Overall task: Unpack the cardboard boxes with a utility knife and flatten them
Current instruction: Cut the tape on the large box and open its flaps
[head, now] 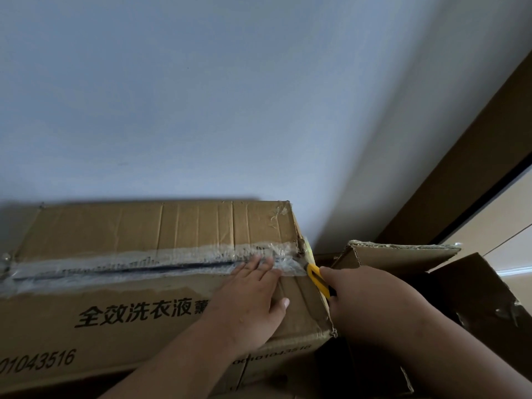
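My right hand (371, 300) grips the utility knife (318, 279) at the taped box's (138, 312) end; my left hand (253, 295), flat-fingered on its tape (144, 263), risks a slip-cut.

Hidden and cut-off parts around the knife grip

The right hand (371, 298) covers most of the utility knife (318, 279); its blade tip vanishes under wrinkled tape (283, 259); left of the grip, the cardboard box (100, 318) runs past the frame edge

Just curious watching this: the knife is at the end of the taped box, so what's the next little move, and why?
Probably draw the knife leftward along the tape: its tip sits at the seam's right end, the tape looks uncut, and the left hand presses the box steady.
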### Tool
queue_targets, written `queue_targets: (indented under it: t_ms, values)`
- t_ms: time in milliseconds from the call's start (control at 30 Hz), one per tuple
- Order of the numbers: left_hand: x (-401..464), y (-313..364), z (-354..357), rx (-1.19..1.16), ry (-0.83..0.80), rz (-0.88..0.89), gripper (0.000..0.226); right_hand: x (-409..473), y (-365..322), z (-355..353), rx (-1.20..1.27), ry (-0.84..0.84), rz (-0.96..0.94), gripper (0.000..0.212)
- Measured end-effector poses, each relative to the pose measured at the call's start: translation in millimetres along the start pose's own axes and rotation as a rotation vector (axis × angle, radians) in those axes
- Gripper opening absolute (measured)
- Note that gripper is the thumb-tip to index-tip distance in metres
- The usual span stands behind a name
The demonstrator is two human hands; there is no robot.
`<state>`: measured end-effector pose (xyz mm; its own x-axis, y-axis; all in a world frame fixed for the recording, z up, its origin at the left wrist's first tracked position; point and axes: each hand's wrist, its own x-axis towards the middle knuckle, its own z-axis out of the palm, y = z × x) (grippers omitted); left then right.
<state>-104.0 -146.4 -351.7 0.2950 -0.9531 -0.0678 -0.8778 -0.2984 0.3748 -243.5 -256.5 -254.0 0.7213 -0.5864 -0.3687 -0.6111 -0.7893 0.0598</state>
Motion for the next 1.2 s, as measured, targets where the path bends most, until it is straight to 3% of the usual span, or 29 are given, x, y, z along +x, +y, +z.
queue_targets:
  t_ms: [333, 467, 600, 1000, 1200]
  values:
    - [1, 1, 1, 0.039, 0.020, 0.007, 0.064, -12, 8, -10, 0.076, -0.045, 0.007, 0.051]
    - [0, 0, 3, 0.099, 0.091, 0.043, 0.070, -15, 14, -12, 0.202, 0.087, 0.045, 0.047]
    - [-1, -1, 6, 0.135, 0.072, 0.019, 0.057, -8, 8, -4, 0.262, 0.176, 0.021, 0.052]
    - [-8, 2, -3, 0.118, 0.115, 0.027, 0.073, 29, 12, 28, 0.468, 0.077, 0.035, 0.051]
    - [-8, 1, -3, 0.126, 0.087, 0.028, 0.055, 30, 35, 25, 0.461, 0.141, 0.153, 0.049]
